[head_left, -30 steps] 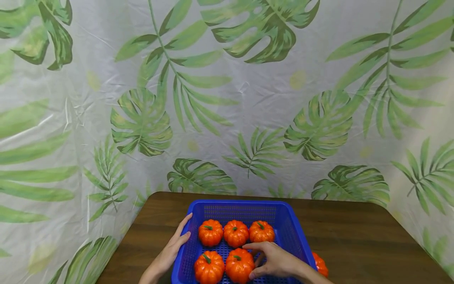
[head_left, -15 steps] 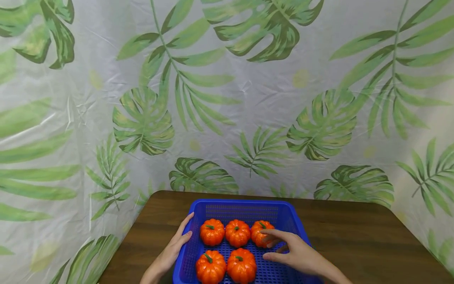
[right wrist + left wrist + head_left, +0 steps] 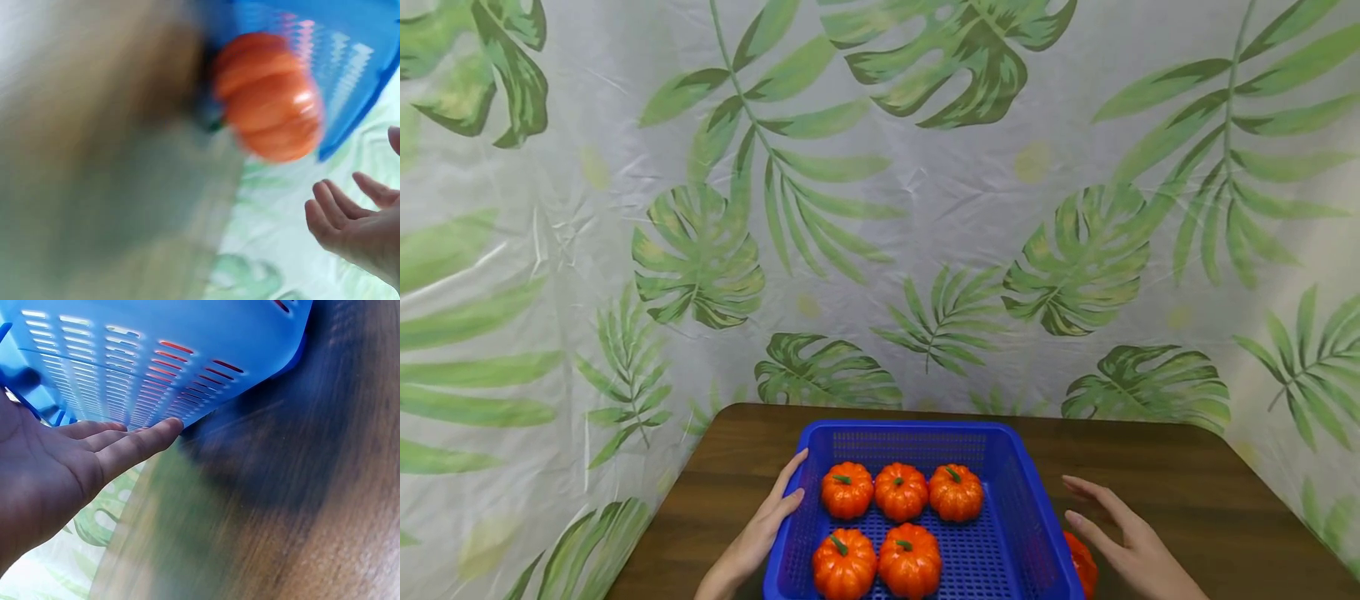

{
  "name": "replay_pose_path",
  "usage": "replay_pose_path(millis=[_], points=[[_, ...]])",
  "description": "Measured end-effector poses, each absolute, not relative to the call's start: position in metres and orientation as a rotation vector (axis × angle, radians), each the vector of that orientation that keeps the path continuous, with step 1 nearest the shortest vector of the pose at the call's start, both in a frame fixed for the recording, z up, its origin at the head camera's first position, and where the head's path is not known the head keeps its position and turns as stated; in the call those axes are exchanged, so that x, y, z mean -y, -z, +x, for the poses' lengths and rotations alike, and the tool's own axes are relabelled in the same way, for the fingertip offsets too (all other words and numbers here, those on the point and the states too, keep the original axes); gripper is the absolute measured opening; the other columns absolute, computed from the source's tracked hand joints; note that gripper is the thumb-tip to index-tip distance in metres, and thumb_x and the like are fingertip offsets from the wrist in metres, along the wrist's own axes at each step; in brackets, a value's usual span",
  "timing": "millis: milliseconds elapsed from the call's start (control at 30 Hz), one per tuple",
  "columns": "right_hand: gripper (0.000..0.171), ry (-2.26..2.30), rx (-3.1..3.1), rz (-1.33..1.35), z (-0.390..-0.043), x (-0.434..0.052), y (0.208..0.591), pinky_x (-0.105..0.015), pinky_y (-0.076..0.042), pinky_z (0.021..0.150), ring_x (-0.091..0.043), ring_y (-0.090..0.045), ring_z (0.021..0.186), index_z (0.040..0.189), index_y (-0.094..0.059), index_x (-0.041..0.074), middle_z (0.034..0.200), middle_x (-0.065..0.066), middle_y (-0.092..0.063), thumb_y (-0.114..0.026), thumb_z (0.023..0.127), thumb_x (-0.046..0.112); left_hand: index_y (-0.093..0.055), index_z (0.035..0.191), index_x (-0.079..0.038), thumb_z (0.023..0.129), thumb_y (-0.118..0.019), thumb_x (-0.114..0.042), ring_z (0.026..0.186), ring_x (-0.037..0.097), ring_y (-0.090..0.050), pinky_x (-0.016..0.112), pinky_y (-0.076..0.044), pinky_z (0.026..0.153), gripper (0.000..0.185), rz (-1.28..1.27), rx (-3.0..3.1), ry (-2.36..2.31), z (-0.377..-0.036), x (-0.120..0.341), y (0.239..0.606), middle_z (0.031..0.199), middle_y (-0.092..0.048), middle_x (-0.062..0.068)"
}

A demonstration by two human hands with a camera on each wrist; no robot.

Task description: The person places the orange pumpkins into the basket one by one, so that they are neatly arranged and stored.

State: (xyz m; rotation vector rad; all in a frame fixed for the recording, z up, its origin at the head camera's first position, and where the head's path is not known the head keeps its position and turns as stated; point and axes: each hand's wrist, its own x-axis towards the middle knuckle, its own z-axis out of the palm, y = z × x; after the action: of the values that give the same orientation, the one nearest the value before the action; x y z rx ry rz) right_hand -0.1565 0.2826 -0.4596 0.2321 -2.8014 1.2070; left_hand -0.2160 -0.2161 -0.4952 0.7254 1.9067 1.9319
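A blue perforated basket [image 3: 1033, 517] sits on a brown table [image 3: 1187, 492] and holds several small orange pumpkins [image 3: 901, 490]. My left hand [image 3: 775, 508] rests flat against the basket's left wall [image 3: 156, 369], fingers [image 3: 140, 440] straight. My right hand [image 3: 1112, 525] hovers open over the table to the right of the basket, holding nothing. One more orange pumpkin [image 3: 1081, 562] lies on the table outside the basket's right wall, just below that hand; the right wrist view shows this pumpkin [image 3: 269, 94], blurred, beside the basket [image 3: 350, 69], with the open right hand [image 3: 356, 219].
A plastic curtain with green leaf print [image 3: 880, 208] hangs behind and to both sides of the table. The table's far edge [image 3: 1135, 423] lies close behind the basket.
My right hand has drawn out of the basket, moved right over its wall and now hovers over the table near the loose pumpkin. The left hand and basket have stayed put.
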Motion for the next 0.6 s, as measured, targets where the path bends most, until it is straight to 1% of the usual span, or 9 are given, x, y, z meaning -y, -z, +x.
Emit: replay_pose_path(millis=[67, 167, 233, 267, 333, 400, 467, 533, 600], points=[[0.054, -1.287, 2.847, 0.210, -0.156, -0.298, 0.472, -0.025, -0.053, 0.086, 0.014, -0.052, 0.115, 0.157, -0.040, 0.009, 0.152, -0.021, -0.053, -0.053, 0.110, 0.031, 0.012, 0.166, -0.016, 0.116, -0.022, -0.026, 0.141, 0.046, -0.043, 0.035, -0.052, 0.105, 0.061, 0.728, -1.912, -1.928, -0.216, 0.216, 0.495, 0.171, 0.006, 0.028], [0.059, -1.485, 2.880, 0.269, -0.159, -0.319, 0.492, -0.020, -0.053, 0.085, 0.020, -0.050, 0.112, 0.158, -0.031, -0.006, 0.152, -0.035, -0.045, -0.049, 0.111, 0.026, 0.012, 0.166, -0.016, 0.116, -0.022, -0.025, 0.140, 0.047, -0.044, 0.037, -0.052, 0.104, 0.061, 0.731, -1.913, -1.931, -0.216, 0.216, 0.495, 0.171, 0.006, 0.028], [0.062, -1.586, 2.890, 0.306, -0.161, -0.327, 0.503, -0.018, -0.052, 0.084, 0.022, -0.048, 0.110, 0.158, -0.027, -0.010, 0.152, -0.038, -0.043, -0.047, 0.111, 0.026, 0.012, 0.166, -0.016, 0.116, -0.022, -0.026, 0.140, 0.047, -0.044, 0.037, -0.052, 0.104, 0.061, 0.733, -1.915, -1.932, -0.216, 0.216, 0.496, 0.171, 0.006, 0.028], [0.063, -1.650, 2.885, 0.339, -0.162, -0.330, 0.509, -0.017, -0.052, 0.085, 0.023, -0.048, 0.110, 0.158, -0.025, -0.011, 0.152, -0.029, -0.049, -0.047, 0.111, 0.025, 0.012, 0.166, -0.016, 0.116, -0.022, -0.026, 0.140, 0.047, -0.043, 0.037, -0.052, 0.104, 0.061, 0.733, -1.915, -1.933, -0.216, 0.216, 0.496, 0.171, 0.006, 0.028], [0.065, -1.776, 2.859, 0.414, -0.162, -0.334, 0.517, -0.018, -0.053, 0.085, 0.021, -0.050, 0.111, 0.158, -0.021, -0.013, 0.147, -0.005, -0.060, -0.047, 0.111, 0.023, 0.012, 0.166, -0.016, 0.116, -0.022, -0.026, 0.141, 0.047, -0.042, 0.037, -0.052, 0.105, 0.061, 0.733, -1.916, -1.932, -0.216, 0.216, 0.497, 0.171, 0.006, 0.027], [0.065, -1.919, 2.807, 0.501, -0.161, -0.335, 0.521, -0.020, -0.055, 0.087, 0.018, -0.054, 0.113, 0.159, -0.017, -0.012, 0.139, 0.020, -0.062, -0.046, 0.111, 0.021, 0.012, 0.166, -0.017, 0.116, -0.022, -0.026, 0.141, 0.046, -0.043, 0.037, -0.052, 0.105, 0.062, 0.730, -1.912, -1.933, -0.216, 0.216, 0.497, 0.171, 0.006, 0.027], [0.063, -2.028, 2.750, 0.602, -0.161, -0.336, 0.523, -0.021, -0.055, 0.089, 0.014, -0.056, 0.116, 0.160, -0.015, -0.010, 0.128, 0.039, -0.057, -0.046, 0.111, 0.016, 0.012, 0.166, -0.017, 0.116, -0.022, -0.026, 0.140, 0.045, -0.045, 0.037, -0.052, 0.104, 0.062, 0.729, -1.906, -1.933, -0.216, 0.216, 0.497, 0.171, 0.006, 0.027], [0.061, -2.107, 2.704, 0.685, -0.161, -0.336, 0.524, -0.022, -0.056, 0.090, 0.010, -0.058, 0.118, 0.160, -0.015, -0.009, 0.131, 0.036, -0.059, -0.045, 0.111, 0.012, 0.012, 0.166, -0.018, 0.116, -0.022, -0.026, 0.139, 0.043, -0.047, 0.038, -0.053, 0.104, 0.062, 0.729, -1.899, -1.934, -0.216, 0.217, 0.498, 0.171, 0.006, 0.027], [0.058, -2.134, 2.680, 0.741, -0.160, -0.335, 0.523, -0.021, -0.055, 0.091, 0.007, -0.060, 0.119, 0.160, -0.019, -0.007, 0.133, 0.032, -0.060, -0.044, 0.111, 0.011, 0.013, 0.166, -0.018, 0.116, -0.022, -0.026, 0.138, 0.042, -0.048, 0.038, -0.053, 0.103, 0.062, 0.731, -1.893, -1.935, -0.216, 0.217, 0.498, 0.171, 0.006, 0.027]])
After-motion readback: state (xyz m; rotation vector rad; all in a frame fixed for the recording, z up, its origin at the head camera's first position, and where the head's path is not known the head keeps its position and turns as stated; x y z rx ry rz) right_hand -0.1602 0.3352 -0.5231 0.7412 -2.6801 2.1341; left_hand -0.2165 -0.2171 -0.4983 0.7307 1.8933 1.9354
